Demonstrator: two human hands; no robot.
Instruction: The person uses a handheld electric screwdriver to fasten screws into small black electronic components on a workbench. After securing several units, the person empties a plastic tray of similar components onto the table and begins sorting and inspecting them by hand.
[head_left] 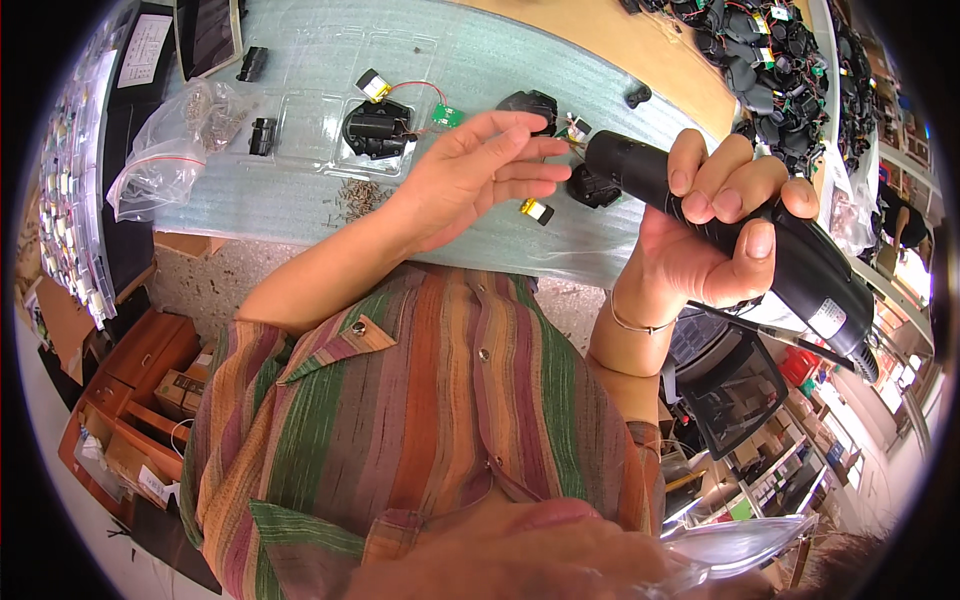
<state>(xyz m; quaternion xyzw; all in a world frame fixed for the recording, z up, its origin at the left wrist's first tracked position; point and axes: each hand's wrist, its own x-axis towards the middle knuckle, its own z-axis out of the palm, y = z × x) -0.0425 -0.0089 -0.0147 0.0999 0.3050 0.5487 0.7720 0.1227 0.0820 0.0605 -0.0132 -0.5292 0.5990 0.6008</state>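
Nearest: striped shirt (450, 370), on the near side of the clear tray (305, 128). Right hand (728, 203), well right of the tray: fingers and thumb curled round a black handheld tool (805, 265), its blunt end toward the left hand (470, 180). Left hand, just right of the tray: half open, fingers loosely apart, seemingly unladen; fingertip contact uncertain. Small screws (357, 200) heaped near the tray's near edge. Black housing (376, 128) on the tray; green board (447, 117) at its right. Clear bag (165, 165) left of the tray. Farthest: black parts (765, 85), heaped beyond it, far right.
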